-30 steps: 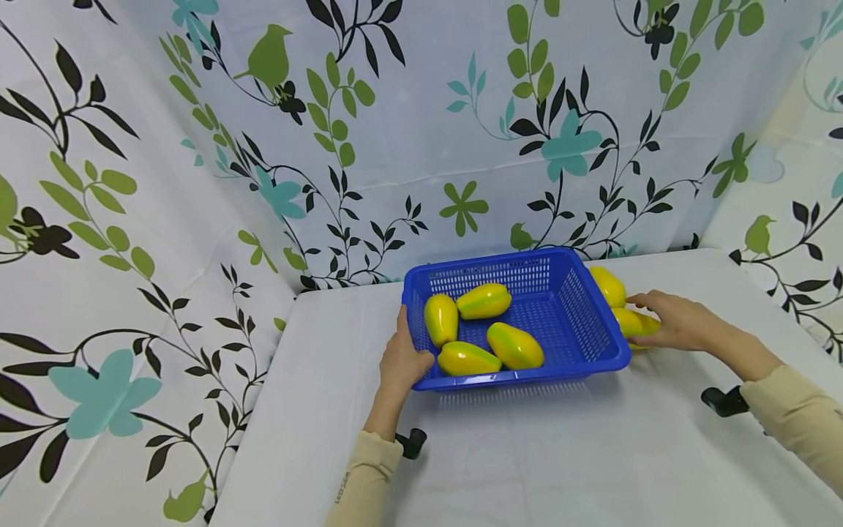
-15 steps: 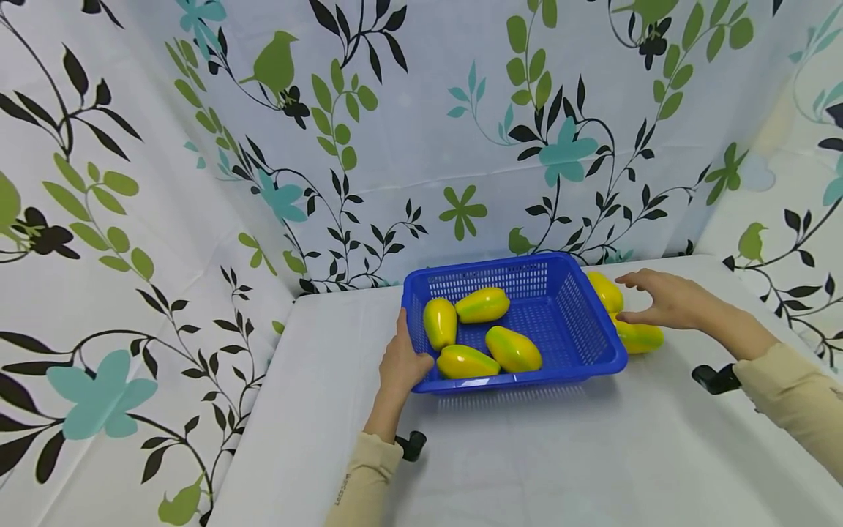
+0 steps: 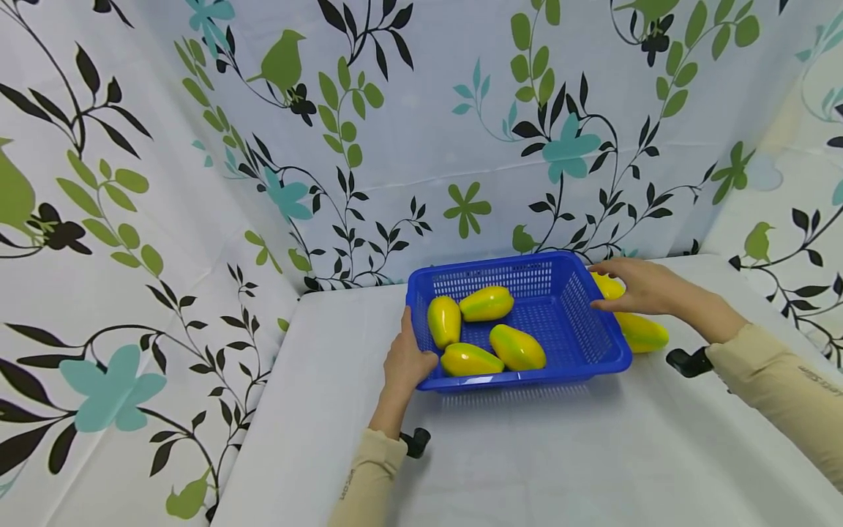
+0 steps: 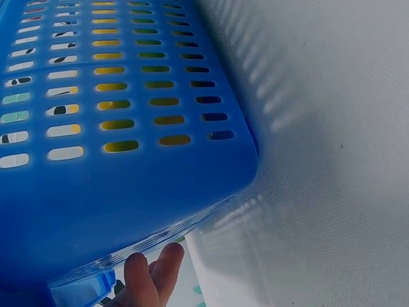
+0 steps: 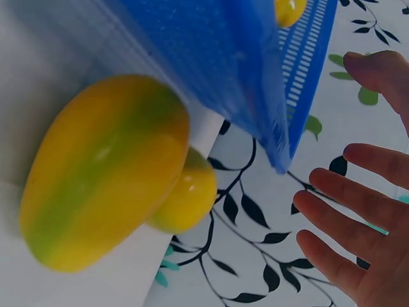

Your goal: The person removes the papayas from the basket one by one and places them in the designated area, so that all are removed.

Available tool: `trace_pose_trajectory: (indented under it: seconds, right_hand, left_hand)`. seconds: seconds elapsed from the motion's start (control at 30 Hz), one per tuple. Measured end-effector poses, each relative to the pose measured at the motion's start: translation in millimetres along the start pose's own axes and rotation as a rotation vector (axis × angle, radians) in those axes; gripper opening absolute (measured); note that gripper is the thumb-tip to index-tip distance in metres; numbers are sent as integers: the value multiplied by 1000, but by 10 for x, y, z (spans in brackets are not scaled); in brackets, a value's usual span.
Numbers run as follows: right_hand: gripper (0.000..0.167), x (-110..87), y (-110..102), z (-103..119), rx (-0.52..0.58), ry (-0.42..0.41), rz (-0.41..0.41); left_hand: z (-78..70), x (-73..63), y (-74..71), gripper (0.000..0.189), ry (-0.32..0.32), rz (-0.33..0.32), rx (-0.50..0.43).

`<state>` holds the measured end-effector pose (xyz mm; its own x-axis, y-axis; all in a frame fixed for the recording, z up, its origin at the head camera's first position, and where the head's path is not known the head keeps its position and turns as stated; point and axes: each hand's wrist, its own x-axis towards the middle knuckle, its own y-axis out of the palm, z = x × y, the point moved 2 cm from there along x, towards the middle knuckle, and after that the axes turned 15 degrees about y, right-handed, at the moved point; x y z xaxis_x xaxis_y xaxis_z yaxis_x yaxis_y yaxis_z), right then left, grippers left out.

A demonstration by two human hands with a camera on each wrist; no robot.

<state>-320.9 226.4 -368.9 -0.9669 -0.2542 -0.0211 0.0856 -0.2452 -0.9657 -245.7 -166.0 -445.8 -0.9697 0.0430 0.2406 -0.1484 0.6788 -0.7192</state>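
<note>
A blue perforated plastic basket [image 3: 553, 376] stands on the white table, with several glossy yellow-green fruits [image 3: 517, 348], papaya-like in shape, lying in its left and middle part. At its front left corner, my left hand [image 3: 403, 360] holds the side, thumb by the rim and fingers along the outer wall; the left wrist view shows two fingertips [image 4: 167, 256] there. My right hand [image 3: 648, 287], fingers spread and holding nothing, hovers at the right rim. Just outside that rim lie two more fruits; a long one [image 5: 105, 173] shows whole in the right wrist view, partly covering a second [image 5: 188, 198].
White cloth covers the table [image 3: 527, 454]. Behind it and at both sides hang curtains [image 3: 421, 146] printed with leaves, birds and flowers. A black wrist device [image 3: 688, 361] sits under the right wrist, another [image 3: 416, 442] by the left.
My right hand has let go of the long fruit beside the basket, then moved up and left to the right rim. The left hand stays at its corner.
</note>
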Motion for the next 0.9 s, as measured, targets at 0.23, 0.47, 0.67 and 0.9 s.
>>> trace_pose_trajectory:
  seconds: [0.23, 0.47, 0.67, 0.9]
  right_hand:
    - [67, 116, 37, 210, 29, -53, -2]
    - [67, 191, 116, 365, 32, -103, 7]
    - [68, 220, 192, 438, 26, -97, 29]
    - [74, 248, 262, 531, 40, -87, 67]
  left_hand:
    - [22, 20, 8, 98, 1, 12, -1]
    - [23, 17, -3, 98, -5, 6, -2]
    - [18, 17, -1, 98, -2, 9, 11]
    - [4, 23, -11, 97, -14, 13, 27]
